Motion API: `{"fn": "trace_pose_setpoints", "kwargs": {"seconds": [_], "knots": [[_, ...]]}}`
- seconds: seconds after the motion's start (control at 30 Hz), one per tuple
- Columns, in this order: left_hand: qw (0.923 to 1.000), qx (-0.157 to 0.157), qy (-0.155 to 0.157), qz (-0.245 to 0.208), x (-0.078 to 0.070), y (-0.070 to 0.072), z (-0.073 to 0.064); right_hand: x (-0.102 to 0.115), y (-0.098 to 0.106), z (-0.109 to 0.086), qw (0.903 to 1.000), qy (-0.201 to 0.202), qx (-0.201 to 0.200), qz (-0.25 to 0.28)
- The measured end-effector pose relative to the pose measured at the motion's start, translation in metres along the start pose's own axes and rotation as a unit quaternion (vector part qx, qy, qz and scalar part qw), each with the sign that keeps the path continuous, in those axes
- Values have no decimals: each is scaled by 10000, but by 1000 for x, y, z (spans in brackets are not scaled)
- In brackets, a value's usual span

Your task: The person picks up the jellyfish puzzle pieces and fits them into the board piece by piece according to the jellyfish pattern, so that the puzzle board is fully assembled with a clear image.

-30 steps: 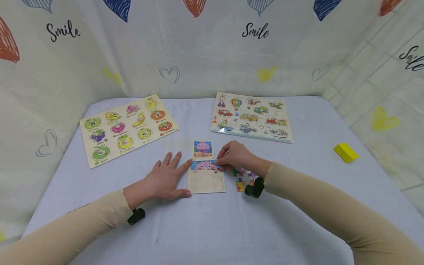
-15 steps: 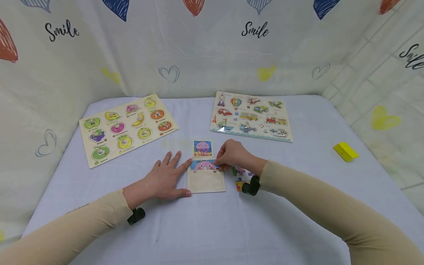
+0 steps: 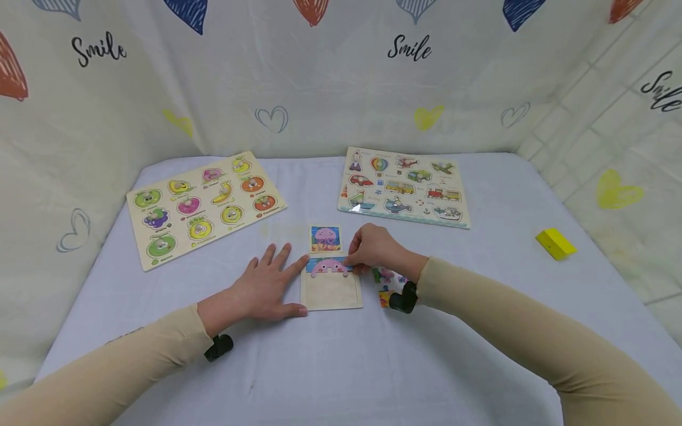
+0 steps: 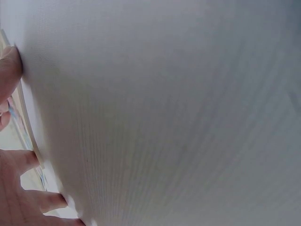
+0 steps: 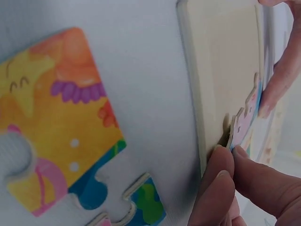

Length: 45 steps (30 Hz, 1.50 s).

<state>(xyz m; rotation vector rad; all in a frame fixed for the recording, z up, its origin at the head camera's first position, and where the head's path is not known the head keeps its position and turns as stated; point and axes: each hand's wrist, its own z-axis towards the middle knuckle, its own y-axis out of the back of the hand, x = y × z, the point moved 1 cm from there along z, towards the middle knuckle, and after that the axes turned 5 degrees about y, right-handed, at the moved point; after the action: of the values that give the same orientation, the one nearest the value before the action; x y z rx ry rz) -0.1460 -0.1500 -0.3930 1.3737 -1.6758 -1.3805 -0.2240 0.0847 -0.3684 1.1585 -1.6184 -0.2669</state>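
A small wooden puzzle tray [image 3: 331,294] lies at the table's middle. Along its top edge sits a jigsaw strip [image 3: 326,266] showing a pink octopus-like face on blue; below it bare wood shows. Spread on the cloth, my left hand [image 3: 262,290] touches the tray's left side with index finger and thumb. At the tray's upper right, my right hand [image 3: 377,248] pinches a jigsaw piece [image 5: 241,128] by its edge between thumb and fingers. The fingers hide part of that piece. Beyond the tray lies a small picture [image 3: 325,239] of a pink sea creature.
Loose jigsaw pieces [image 5: 70,117] lie right of the tray, partly under my right wrist. Farther back are a fruit puzzle board [image 3: 205,207] on the left and a vehicle puzzle board [image 3: 405,188] on the right. A yellow block [image 3: 556,244] stands far right.
My right hand and wrist have shifted very slightly left, still pinching at the tray's upper right corner. The left hand stays in place.
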Motion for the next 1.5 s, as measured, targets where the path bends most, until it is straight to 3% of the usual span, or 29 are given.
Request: {"fn": "trace_pose_setpoints", "kwargs": {"seconds": [0.7,1.07,1.5], "knots": [[10000,-43,-36,76,-2,1,1,-2,-2,4,9997,-78,-65,-201],[9999,-66,-31,101,-2,2,-1,2,-6,6,9938,353,-162,-1045],[10000,-26,-6,42,-2,1,-1,-11,0,5,9985,382,269,-269]]}}
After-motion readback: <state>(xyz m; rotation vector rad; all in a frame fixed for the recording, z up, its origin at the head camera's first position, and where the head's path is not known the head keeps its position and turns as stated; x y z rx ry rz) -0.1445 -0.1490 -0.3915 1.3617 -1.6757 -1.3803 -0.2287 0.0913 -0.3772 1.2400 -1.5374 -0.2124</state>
